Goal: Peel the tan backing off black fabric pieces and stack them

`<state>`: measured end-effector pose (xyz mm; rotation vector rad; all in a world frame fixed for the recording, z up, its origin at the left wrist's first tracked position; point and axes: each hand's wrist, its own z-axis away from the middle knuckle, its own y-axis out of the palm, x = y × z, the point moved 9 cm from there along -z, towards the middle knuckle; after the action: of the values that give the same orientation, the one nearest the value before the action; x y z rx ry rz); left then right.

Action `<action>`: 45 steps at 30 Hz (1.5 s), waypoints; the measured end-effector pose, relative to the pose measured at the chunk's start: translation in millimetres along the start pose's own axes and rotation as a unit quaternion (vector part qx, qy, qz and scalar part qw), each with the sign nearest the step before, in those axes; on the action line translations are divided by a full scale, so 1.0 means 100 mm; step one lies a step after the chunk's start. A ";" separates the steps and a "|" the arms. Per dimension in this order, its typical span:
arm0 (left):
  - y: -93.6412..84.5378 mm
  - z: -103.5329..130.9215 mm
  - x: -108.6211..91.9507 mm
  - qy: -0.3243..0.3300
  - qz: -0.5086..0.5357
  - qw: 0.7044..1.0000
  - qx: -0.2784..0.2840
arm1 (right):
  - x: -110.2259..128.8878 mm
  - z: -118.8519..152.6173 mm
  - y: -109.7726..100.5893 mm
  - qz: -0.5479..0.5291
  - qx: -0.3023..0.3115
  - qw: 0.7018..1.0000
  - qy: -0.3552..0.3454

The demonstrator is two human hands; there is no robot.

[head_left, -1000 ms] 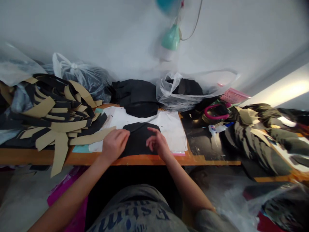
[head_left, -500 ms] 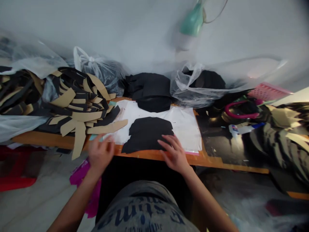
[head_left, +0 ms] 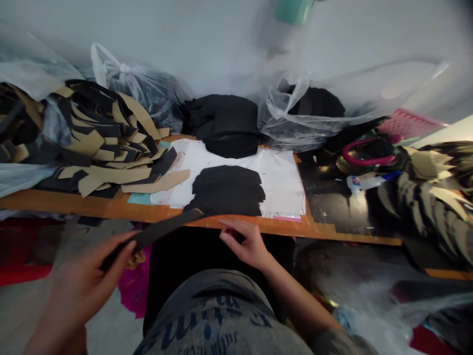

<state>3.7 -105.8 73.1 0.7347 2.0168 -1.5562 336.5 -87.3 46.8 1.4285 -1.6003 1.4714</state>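
My left hand (head_left: 90,276), blurred by motion, is closed on a long strip (head_left: 158,230) with a black face, in front of the table's front edge. The strip's far end reaches the near side of a pile of black cut pieces (head_left: 227,190). These pieces lie overlapping on white sheets (head_left: 281,180). My right hand (head_left: 246,244) is at the table edge, just below the black pieces. It holds nothing visible; its thumb and index finger stand apart, the other fingers partly bent. Left of the sheets lies a heap of black-and-tan strips (head_left: 111,172).
A black stack (head_left: 229,123) stands at the back between two clear plastic bags (head_left: 148,96). To the right are a pink basket (head_left: 410,123), a white bottle with a blue tip (head_left: 369,183) and more curved black-and-tan pieces (head_left: 439,207). A red stool (head_left: 25,254) stands at lower left.
My left hand has taken a strip from the heap and moved down and left with it. My right hand has drawn back from the black pieces to the table edge.
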 end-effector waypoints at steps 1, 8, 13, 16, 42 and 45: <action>0.17 0.04 -0.18 0.052 0.016 0.997 0.053 | -0.04 0.04 0.10 -0.045 0.022 0.998 0.036; 0.90 0.24 -0.57 0.170 0.054 0.952 0.248 | -0.58 0.49 0.18 -0.101 0.032 0.977 0.183; 1.18 0.34 -0.40 0.179 0.004 0.952 0.250 | -0.89 0.91 0.28 -0.203 0.100 0.932 0.283; 1.28 0.33 -0.58 0.220 -0.014 0.962 0.161 | -0.92 0.97 0.28 -0.251 0.066 0.915 0.308; 1.14 -0.39 -0.51 0.026 0.408 0.912 -0.013 | -0.69 0.91 -1.05 -0.204 -0.269 0.917 0.211; 1.47 -0.19 -1.11 0.189 0.193 0.950 0.158 | -0.27 0.59 -0.81 -0.074 -0.118 0.979 0.151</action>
<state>183.4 -70.6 46.8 1.5550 1.7303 -1.6009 434.3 -120.0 36.2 1.1062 -1.3950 1.2939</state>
